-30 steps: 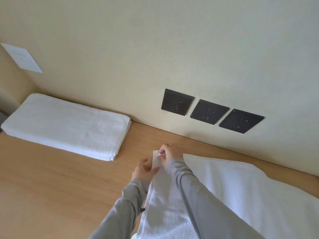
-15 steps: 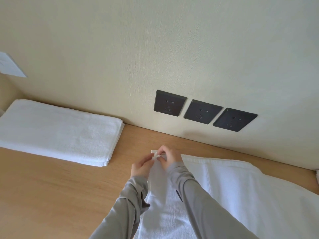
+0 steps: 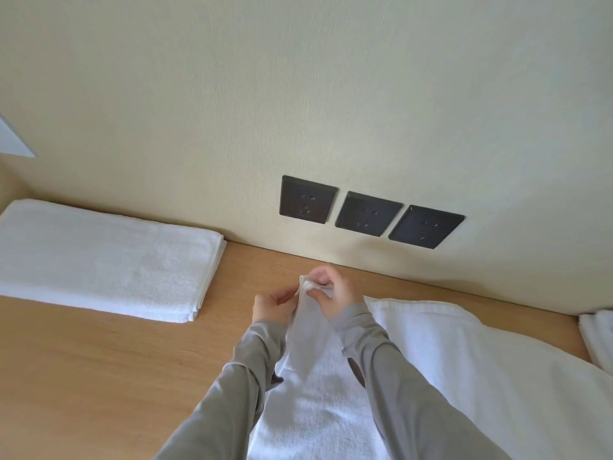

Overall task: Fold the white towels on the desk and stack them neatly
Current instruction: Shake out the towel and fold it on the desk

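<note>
Two hands meet at one corner of the loose towel (image 3: 464,360), at the middle of the frame. The right hand (image 3: 335,293) pinches the corner tip and the left hand (image 3: 272,302) curls its fingers onto the cloth just beneath it. A second ago the left hand stood open beside that corner, which sat low near the desk (image 3: 99,376). Now the corner is raised, and the cloth below it is drawn into a narrow ridge running down between the sleeves. The grip looks settled, so a fold is probably about to start.

The rest of this towel spreads flat toward the lower right. The folded stack (image 3: 99,260) lies at the left of the frame, well apart from the hands, with bare wood between. The view has swung right, bringing another white towel (image 3: 597,336) into sight at the right edge.

The wall (image 3: 298,94) stands close behind the hands, with three dark sockets (image 3: 306,200) above them, so room is tight that way. Open desk lies toward the lower left.
</note>
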A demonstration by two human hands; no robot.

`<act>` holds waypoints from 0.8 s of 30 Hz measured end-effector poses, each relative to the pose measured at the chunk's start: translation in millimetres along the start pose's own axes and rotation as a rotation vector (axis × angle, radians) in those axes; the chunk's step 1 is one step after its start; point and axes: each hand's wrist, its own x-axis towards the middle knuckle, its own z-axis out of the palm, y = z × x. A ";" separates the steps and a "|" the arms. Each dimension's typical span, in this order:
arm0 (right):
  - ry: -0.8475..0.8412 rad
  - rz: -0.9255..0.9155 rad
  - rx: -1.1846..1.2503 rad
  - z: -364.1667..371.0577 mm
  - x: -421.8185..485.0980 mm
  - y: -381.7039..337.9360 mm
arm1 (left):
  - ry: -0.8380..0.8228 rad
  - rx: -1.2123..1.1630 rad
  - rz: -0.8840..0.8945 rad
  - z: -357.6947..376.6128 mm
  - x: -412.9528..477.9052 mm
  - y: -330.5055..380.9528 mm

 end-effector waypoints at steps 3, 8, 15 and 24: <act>0.013 -0.077 -0.039 -7.5 -4.2 -5.7 | -0.036 0.060 0.049 -0.5 -5.2 3.8; -0.143 -0.119 -0.106 -23.0 -13.3 -2.4 | -0.108 0.075 0.091 1.7 -18.6 9.3; 0.035 -0.193 -0.010 -73.0 -29.0 -19.0 | -0.097 0.278 0.331 11.3 -41.9 20.8; 0.430 -0.292 0.211 -164.2 -51.9 -56.6 | -0.203 0.556 0.370 -15.6 -84.0 16.7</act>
